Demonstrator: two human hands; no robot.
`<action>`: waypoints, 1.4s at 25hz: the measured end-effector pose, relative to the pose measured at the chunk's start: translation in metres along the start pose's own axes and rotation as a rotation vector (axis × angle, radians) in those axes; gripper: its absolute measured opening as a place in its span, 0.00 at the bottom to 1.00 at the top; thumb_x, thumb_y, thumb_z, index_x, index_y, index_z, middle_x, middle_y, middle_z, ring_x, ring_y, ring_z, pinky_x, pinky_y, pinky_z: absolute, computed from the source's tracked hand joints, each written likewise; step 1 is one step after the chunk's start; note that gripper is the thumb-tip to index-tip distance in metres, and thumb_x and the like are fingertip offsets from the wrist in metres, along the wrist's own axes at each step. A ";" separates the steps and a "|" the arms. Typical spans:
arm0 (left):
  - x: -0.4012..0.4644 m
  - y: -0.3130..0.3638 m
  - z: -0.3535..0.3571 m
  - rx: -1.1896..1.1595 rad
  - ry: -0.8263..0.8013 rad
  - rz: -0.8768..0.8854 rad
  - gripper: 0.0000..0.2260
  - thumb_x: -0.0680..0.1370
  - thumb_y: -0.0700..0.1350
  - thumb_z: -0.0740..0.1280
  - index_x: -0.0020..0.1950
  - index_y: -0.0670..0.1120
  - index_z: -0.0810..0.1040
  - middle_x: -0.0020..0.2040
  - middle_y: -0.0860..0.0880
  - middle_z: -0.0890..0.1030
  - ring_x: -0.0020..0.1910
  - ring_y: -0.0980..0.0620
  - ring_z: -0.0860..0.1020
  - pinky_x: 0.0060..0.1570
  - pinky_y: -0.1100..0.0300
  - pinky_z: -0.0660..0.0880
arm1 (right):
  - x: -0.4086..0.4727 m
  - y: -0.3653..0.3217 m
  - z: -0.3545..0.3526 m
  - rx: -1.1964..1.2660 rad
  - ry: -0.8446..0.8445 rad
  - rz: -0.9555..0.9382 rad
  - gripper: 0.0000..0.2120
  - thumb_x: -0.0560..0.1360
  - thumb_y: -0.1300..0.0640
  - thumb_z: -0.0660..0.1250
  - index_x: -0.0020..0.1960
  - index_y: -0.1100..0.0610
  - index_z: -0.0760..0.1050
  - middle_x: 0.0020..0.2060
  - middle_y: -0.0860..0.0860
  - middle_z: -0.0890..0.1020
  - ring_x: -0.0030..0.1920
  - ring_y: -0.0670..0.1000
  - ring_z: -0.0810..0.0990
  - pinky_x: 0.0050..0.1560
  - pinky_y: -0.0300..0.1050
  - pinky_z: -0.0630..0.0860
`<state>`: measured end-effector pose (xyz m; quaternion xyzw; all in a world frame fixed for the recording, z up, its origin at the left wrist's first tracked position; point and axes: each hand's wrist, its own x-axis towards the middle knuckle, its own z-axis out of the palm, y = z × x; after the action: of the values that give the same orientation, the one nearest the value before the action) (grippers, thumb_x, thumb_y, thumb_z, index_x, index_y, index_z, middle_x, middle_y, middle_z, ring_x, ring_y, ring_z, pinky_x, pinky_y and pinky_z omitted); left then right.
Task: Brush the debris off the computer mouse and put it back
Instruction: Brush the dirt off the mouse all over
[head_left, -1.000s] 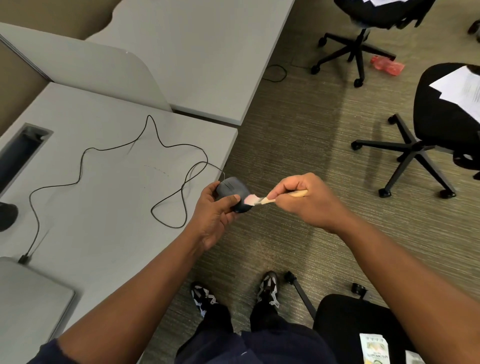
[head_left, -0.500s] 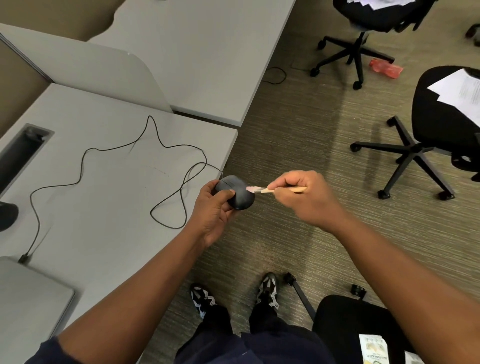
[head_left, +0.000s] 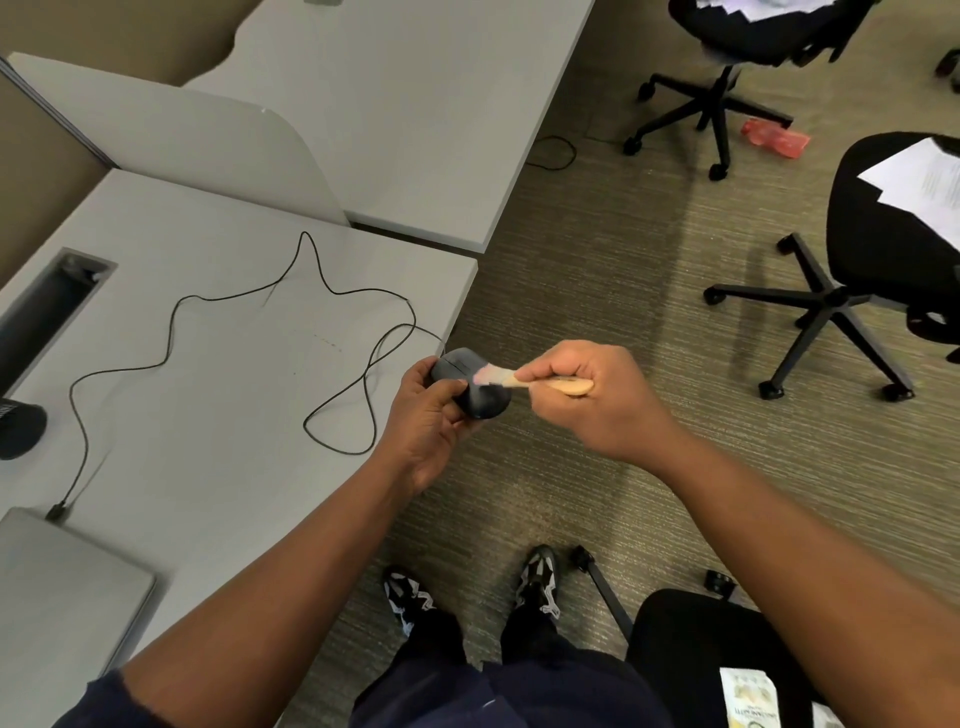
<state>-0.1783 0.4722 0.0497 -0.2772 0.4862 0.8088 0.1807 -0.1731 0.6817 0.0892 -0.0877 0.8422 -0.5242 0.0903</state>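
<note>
Holding spot: mouse (head_left: 475, 387) was kept out past the desk (head_left: 218, 395) edge, over the carpet (head_left: 597, 291), not over the tabletop. My guess is that was so whatever got brushed off dropped on the floor instead of back on the work surface.

Left hand (head_left: 428, 421): wrapped around the mouse from the near side, thumb laid across the top, other fingers hidden underneath, so I couldn't tell how they sat. Clamped on it firmly enough that it looked steady. Wrist bent in a bit, forearm coming up from the lower left across the desk corner.

Mouse tilt: top shell faced up and slightly toward the brush, which I'd say was to give the bristles a clean sweep over the buttons.

Right hand (head_left: 587, 395): closed on the wooden handle of a small brush (head_left: 519, 379), pinched near the bristle end with the rest of the handle poking out past the fingers. Knuckles up, wrist fairly straight, forearm coming in from the lower right.

Bristles: pale, a bit blurry, lying on the upper right of the mouse shell. Looked like contact, but the blur made it hard to swear to.

Cable (head_left: 332, 291): ran from the mouse in loose loops across the desk to a plug at the laptop (head_left: 62, 587). Plenty of slack, so holding the mouse off the edge wasn't tugging anything.

Progress, as I judged it: brushing part underway, mouse not yet set back on the desk.
</note>
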 end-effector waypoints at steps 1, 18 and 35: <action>0.000 0.000 0.000 0.002 0.004 0.004 0.23 0.83 0.31 0.61 0.77 0.45 0.65 0.71 0.40 0.74 0.60 0.40 0.84 0.45 0.51 0.85 | -0.001 0.001 0.002 -0.043 -0.034 -0.005 0.08 0.73 0.62 0.73 0.50 0.54 0.87 0.42 0.44 0.84 0.36 0.40 0.79 0.35 0.32 0.71; -0.005 -0.001 0.000 0.037 0.046 -0.014 0.21 0.84 0.37 0.63 0.75 0.49 0.64 0.61 0.41 0.79 0.54 0.42 0.85 0.49 0.47 0.83 | -0.008 -0.002 -0.004 0.093 -0.088 0.145 0.10 0.73 0.65 0.71 0.45 0.52 0.86 0.31 0.44 0.82 0.27 0.41 0.73 0.27 0.37 0.68; 0.003 -0.006 -0.004 0.082 0.098 0.036 0.20 0.86 0.38 0.62 0.75 0.51 0.62 0.62 0.37 0.79 0.55 0.41 0.85 0.44 0.48 0.86 | -0.007 -0.013 0.013 -0.425 -0.248 -0.061 0.10 0.68 0.50 0.65 0.39 0.52 0.84 0.36 0.45 0.82 0.38 0.46 0.80 0.41 0.51 0.78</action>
<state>-0.1762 0.4712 0.0420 -0.3001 0.5320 0.7768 0.1535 -0.1625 0.6665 0.0961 -0.1936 0.9130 -0.3232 0.1566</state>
